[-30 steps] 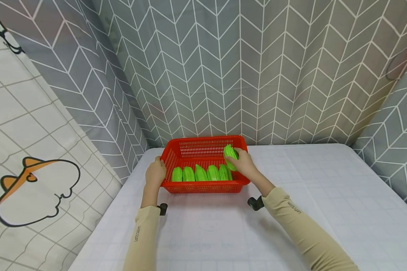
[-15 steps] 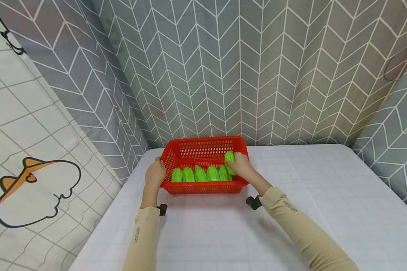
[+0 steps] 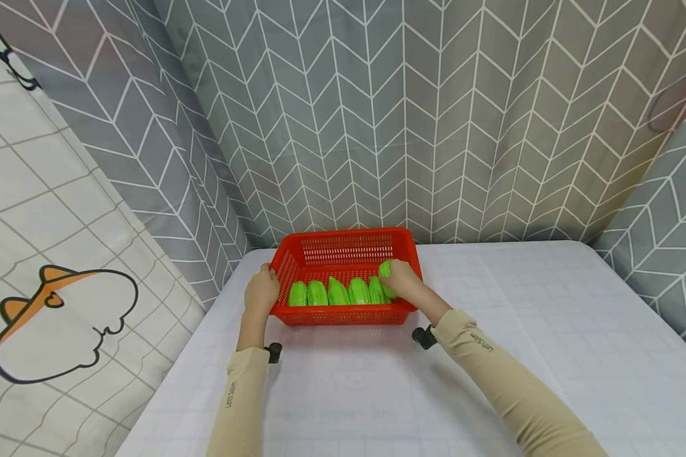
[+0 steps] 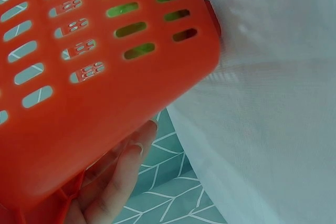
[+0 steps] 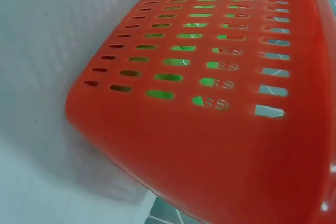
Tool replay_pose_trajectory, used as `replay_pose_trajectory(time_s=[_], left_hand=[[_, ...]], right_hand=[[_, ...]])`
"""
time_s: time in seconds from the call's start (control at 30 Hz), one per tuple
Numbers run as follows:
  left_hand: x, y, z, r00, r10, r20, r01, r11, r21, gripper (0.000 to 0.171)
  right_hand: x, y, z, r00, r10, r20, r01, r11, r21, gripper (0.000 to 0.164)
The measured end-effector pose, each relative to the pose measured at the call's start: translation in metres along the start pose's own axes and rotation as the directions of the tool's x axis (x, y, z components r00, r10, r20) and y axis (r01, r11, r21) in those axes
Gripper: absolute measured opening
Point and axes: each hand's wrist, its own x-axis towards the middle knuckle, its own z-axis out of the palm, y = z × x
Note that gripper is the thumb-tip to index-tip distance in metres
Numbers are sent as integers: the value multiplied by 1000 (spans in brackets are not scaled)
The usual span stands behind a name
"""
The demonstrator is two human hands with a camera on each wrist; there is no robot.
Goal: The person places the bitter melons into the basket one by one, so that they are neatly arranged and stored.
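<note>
A red plastic basket (image 3: 343, 315) with slotted walls stands on the table. Along its near side lies a row of several bright green, ridged, elongated vegetables (image 3: 338, 292). My left hand (image 3: 262, 292) grips the basket's left rim; in the left wrist view its fingers (image 4: 123, 179) show beside the basket's red wall (image 4: 121, 103). Inside the right end, my right hand (image 3: 403, 279) holds another green ridged vegetable (image 3: 385, 269) beside the row's right end. That hand covers part of it. Only the basket's outer wall (image 5: 210, 156) and green glimpses through its slots appear in the right wrist view.
A white cloth covers the table (image 3: 514, 355). Behind the basket hangs a grey curtain (image 3: 343, 127) with white zigzag lines. At the left is a white gridded sheet (image 3: 63, 209) with a cartoon animal. Dark wrist-camera pieces (image 3: 423, 337) sit below each wrist.
My right hand has lowered the vegetable into the basket's right end, moving down and slightly left toward the row. My left hand stays on the rim, and the basket is in the same place.
</note>
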Motion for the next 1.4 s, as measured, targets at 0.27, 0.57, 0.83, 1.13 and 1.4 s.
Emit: replay_pose_trajectory(time_s=[0.27,0.57,0.83,1.13,1.4], left_hand=[[-3,0,-1,1000,1,7,0,1000,-2,46],[-3,1,0,1000,2,2,-2,1000,-2,46],[-2,4,3,1000,12,1,-12,1000,-6,45],[1,3,4,1000,8,20,-8,1000,13,46],[4,1,2,999,3,38,-4,1000,17,47]], right_hand=[[1,1,6,999,36,24,-35,999,-18,27],[0,4,5,1000,12,15,-12,1000,10,20],[-3,7,2,1000,21,-1,-21,998,67,24],[-5,4,0,999,35,-3,-35,998,49,26],[-9,4,-6,1000,-6,-20,8,996,85,33]])
